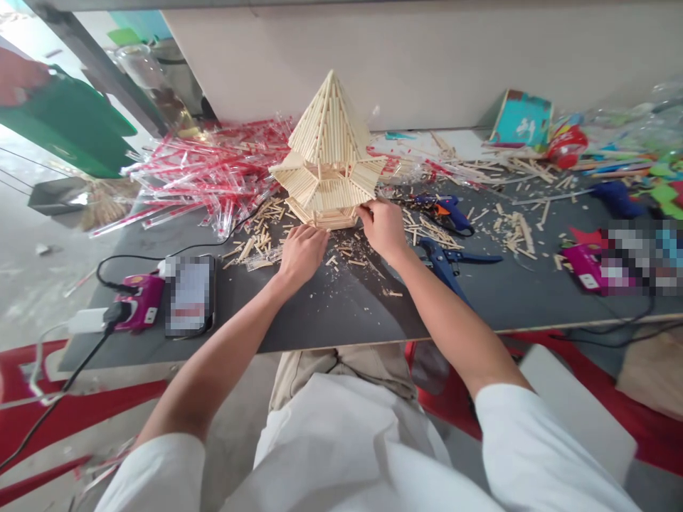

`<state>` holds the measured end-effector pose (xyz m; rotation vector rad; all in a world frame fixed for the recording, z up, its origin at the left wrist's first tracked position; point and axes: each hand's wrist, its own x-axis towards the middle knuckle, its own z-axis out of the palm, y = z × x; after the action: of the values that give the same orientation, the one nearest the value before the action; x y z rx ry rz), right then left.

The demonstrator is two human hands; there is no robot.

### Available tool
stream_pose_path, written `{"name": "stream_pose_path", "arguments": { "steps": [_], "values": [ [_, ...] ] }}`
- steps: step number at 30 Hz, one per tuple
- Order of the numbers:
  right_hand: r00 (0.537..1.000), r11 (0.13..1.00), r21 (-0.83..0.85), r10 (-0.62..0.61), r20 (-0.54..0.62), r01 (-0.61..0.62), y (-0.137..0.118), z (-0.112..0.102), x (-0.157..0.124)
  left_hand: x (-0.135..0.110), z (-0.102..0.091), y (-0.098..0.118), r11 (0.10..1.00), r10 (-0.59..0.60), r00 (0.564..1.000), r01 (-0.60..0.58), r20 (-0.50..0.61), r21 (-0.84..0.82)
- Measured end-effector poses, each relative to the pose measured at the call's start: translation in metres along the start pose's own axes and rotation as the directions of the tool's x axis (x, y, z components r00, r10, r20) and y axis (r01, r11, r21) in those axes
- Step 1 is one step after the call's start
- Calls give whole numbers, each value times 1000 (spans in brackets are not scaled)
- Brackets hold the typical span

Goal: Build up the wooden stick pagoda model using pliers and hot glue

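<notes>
Stick pagoda (328, 146) held low, upright on dark table (325, 320).
Base's (336, 220) right edge is seemingly pinched by right hand (385, 226); left hand (305, 252) is set at front-left, grip cannot be told. Low hold likely chosen for steadiness, roofs (329, 192) left unpressed.

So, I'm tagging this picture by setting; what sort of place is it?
Probably a craft workshop or hobby workbench: there's a peaked model built from thin sticks, short stick pieces scattered over the table, and what looks like a blue cutting tool.
</notes>
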<state>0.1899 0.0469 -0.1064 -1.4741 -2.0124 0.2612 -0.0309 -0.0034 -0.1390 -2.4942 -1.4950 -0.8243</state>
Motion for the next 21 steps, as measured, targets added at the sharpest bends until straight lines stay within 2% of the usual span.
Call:
{"name": "stream_pose_path", "arguments": {
  "steps": [3,6,7,9,10,12,13,14,16,17,19,21],
  "values": [
    [1000,1000,4,-13,-8,13,3,1,2,-2,0,4,998,27,1000,-28,-16,-50],
    [998,999,10,-32,55,32,16,-15,-2,-9,1,8,983,77,997,-71,30,-171],
    [998,1000,-13,-4,56,5,25,-24,-5,-11,0,9,973,89,995,-78,43,-216],
    [992,983,-140,119,-35,-122,51,-47,-12,-15,-1,10,952,86,995,-69,45,-297],
    [975,953,-212,195,-109,-215,67,-59,-15,-16,-2,11,940,71,997,-56,33,-336],
    [900,846,-320,362,-243,-427,102,-78,-21,-17,-5,11,909,21,1000,-18,3,-415],
    [861,783,-361,442,-251,-507,119,-85,-23,-17,-6,11,891,-6,1000,3,-5,-455],
    [831,727,-406,516,-209,-554,133,-89,-23,-17,-8,12,871,-34,999,27,-5,-490],
    [760,636,-498,646,-74,-590,152,-91,-21,-16,-12,13,842,-92,995,94,30,-532],
    [740,618,-526,672,-34,-585,157,-90,-20,-15,-13,15,832,-127,990,139,59,-538],
    [733,607,-547,680,-18,-576,161,-87,-17,-14,-16,18,799,-195,970,244,148,-550],
    [743,608,-538,667,-54,-584,163,-84,-17,-13,-19,21,720,-240,937,348,256,-600]
  ]
}}
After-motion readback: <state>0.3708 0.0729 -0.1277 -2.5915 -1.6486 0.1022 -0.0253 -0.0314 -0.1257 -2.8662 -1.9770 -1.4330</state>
